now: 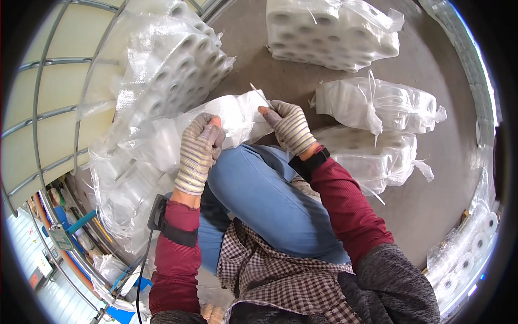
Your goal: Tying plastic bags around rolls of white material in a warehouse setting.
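Note:
A bundle of rolls in clear plastic (237,116) lies in front of my knees, its wrapping shiny and creased. My left hand (198,154), in a striped knit glove with grey fingertips, is closed at the bundle's near side; what its fingers hold is hidden. My right hand (290,127), in a matching glove, pinches at the bundle's right end, where a thin white string (259,93) sticks up from its fingers. More loose clear plastic (127,189) with pale rolls inside spreads to the left of my left hand.
A tall bagged stack of rolls (178,70) leans at the left, by pale tanks in a metal cage (40,62). Tied bags of rolls (332,35), (377,105) and another bag (372,156) lie on the right of the grey floor (442,162). Wrapped rolls (467,259) line the right edge.

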Tool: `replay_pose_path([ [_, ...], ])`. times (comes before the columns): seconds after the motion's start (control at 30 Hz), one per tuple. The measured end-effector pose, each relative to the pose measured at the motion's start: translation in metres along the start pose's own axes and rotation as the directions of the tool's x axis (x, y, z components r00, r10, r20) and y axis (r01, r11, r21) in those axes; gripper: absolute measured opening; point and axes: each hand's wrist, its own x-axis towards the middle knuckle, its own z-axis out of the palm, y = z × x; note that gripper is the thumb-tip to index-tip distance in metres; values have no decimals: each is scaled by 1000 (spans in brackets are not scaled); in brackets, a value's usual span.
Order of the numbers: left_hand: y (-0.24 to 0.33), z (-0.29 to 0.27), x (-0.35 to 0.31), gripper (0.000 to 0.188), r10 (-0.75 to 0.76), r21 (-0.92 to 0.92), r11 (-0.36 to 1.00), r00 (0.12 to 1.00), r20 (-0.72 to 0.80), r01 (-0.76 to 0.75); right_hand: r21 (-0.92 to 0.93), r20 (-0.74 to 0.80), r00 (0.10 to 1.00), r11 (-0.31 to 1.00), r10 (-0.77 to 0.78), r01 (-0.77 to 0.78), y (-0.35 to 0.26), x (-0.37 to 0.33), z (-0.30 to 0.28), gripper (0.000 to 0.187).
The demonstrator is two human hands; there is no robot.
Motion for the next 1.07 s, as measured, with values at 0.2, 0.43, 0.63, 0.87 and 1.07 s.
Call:
replay_pose_path([
  [0.2, 34, 0, 21, 11, 293, 252, 924, 956, 12, -286, -248, 140, 972, 944, -188, 218, -24, 16, 12, 43],
  [0.43, 30, 42, 40, 8, 387, 311, 866, 919, 79, -391, 378, -40, 995, 924, 86, -65, -11, 2, 11, 27],
  [0.63, 0, 42, 68, 13, 122, 688, 598, 895, 428, -411, 698, 30, 979, 697, 200, -163, -38, -17, -7, 24],
  [0.87, -5, 40, 72, 13, -164, 382, 920, 970, 182, 84, 622, 56, 969, 751, 242, -223, -29, -31, -14, 22],
  [1.07, 7, 38, 61, 24, -10, 811, 454, 908, 420, -370, 265, 128, 986, 954, 106, -137, -73, 16, -23, 28],
])
